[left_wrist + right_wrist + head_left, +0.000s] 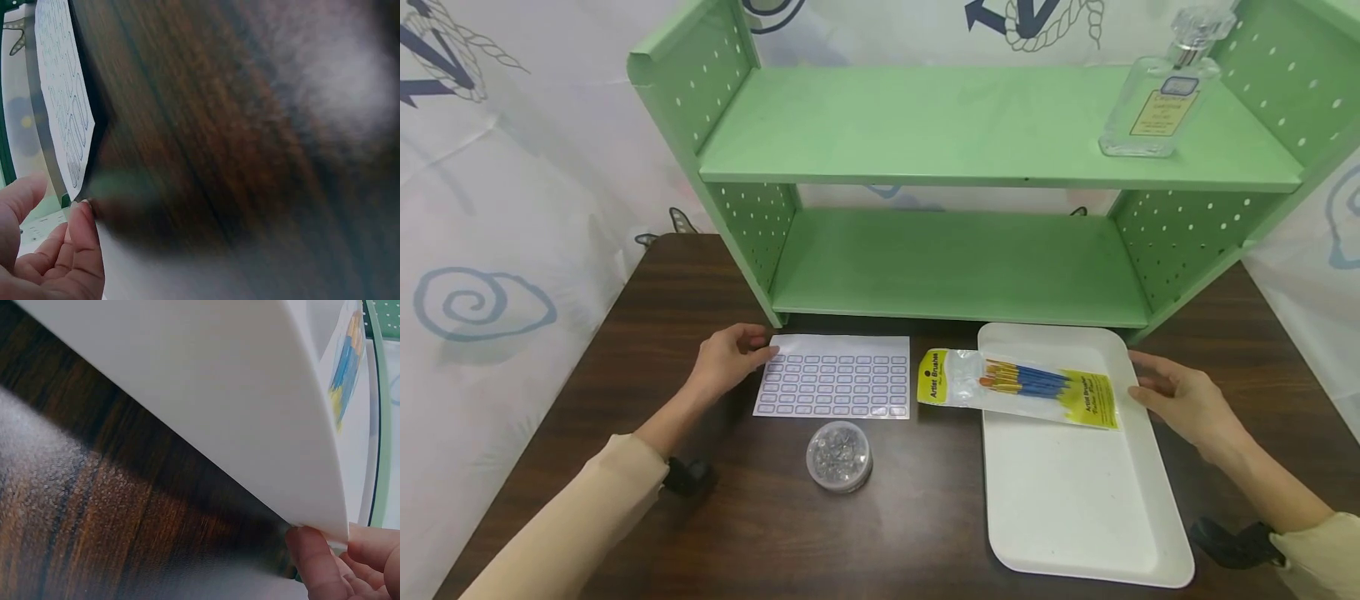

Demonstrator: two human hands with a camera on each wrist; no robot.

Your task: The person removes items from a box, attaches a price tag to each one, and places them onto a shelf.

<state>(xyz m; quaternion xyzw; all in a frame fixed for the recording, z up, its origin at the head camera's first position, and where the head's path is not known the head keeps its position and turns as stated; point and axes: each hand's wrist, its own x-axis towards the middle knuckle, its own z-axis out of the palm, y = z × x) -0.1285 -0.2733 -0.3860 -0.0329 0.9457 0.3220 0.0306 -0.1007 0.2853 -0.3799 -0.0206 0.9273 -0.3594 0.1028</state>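
My left hand point(727, 363) touches the left edge of a white label sheet point(835, 408) with a fingertip. In the left wrist view the sheet point(60, 94) comes down to one fingertip point(84, 219), with a gap to the other digit. Thumb and finger of my right hand point(1191, 408) hold the right rim of a white tray point(1060, 500). That hand point(340, 569) grips the tray's edge point(250, 412) in the right wrist view. A clear pack of artist brushes point(1026, 383) lies across the tray's far end, overhanging its left rim.
A round clear tub point(839, 456) of small shiny pieces sits in front of the sheet. Behind stands a green two-tier shelf point(955, 267), with a glass perfume bottle point(1161, 104) on its upper right. All rests on a dark wooden table point(760, 533).
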